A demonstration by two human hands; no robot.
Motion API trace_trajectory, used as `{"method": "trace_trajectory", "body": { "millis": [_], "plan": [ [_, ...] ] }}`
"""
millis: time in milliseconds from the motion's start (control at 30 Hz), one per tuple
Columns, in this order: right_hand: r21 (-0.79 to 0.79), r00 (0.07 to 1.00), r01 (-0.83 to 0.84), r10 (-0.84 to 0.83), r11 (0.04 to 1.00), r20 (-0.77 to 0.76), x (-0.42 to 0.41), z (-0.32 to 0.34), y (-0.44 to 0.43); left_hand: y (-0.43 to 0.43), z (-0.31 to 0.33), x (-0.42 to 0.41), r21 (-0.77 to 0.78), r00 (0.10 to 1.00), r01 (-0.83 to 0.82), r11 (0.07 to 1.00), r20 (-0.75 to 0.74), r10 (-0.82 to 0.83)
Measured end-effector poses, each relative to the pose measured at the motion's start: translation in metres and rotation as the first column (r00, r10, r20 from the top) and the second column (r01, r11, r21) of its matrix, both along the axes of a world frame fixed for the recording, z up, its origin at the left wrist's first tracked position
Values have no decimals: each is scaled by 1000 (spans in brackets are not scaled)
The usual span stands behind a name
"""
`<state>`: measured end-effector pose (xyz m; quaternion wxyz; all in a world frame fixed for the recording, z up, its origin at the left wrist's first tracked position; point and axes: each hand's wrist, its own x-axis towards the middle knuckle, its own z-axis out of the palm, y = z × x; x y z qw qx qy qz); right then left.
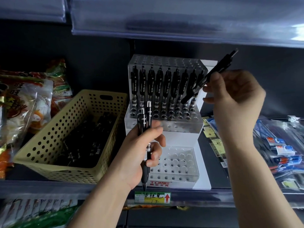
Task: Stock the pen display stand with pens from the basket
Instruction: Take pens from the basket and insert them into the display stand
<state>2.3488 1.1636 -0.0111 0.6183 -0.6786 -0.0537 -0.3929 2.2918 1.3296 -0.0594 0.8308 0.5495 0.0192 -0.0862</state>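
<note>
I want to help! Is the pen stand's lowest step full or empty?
Empty: the lowest step of the clear plastic tiered pen stand shows only bare round holes, no pens.

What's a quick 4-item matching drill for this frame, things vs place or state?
Things:
1. basket
2. left hand
3. right hand
4. price tag

Place or state:
A. pinches one tilted pen near the upper right of the stand
B. on the shelf edge, below the stand
C. left of the stand, dark pens inside
D. grips upright pens in front of the stand

Pairs: 1-C, 2-D, 3-A, 4-B
</note>
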Motion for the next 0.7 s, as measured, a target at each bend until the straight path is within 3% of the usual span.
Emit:
{"method": "trace_trajectory", "body": {
  "millis": [133, 500, 700],
  "plan": [
    [-151, 993, 119, -117, 981, 20, 6, -7, 3, 0, 2, 0, -92, 1000, -27, 995, -13, 26],
    [-413, 978, 187, -207, 891, -4, 10, -14, 15, -2, 3, -5, 66, 974, -216, 974, 84, 211],
    [-489, 967, 188, -249, 852, -61, 13, -18, 17, 1, 3, -5, 45, 967, -239, 970, 98, 234]
  ]
}}
